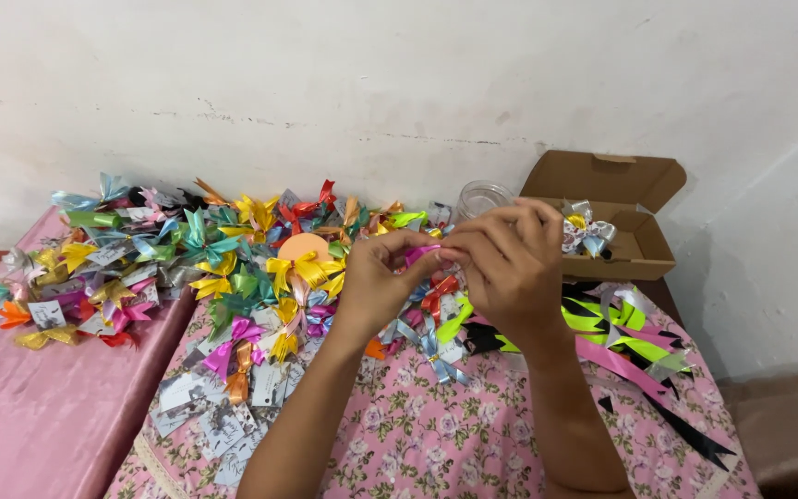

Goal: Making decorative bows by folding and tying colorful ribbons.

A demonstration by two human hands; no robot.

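Two hands raised over counter | left hand (376, 277) and right hand (510, 263) grip pinched together on one pink ribbon (420, 253) | one cardboard box (616, 208) | one jar (482, 197)

Both forearms are rising from the bottom edge, converging. Left hand (376, 282) is pinching with thumb and fingertips toward the right hand (510, 263), whose fingers are curling inward; fingertips of both are meeting, backs facing the camera.

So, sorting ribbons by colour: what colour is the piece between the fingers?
Pink ribbon, pinched between left hand and right hand; head view.
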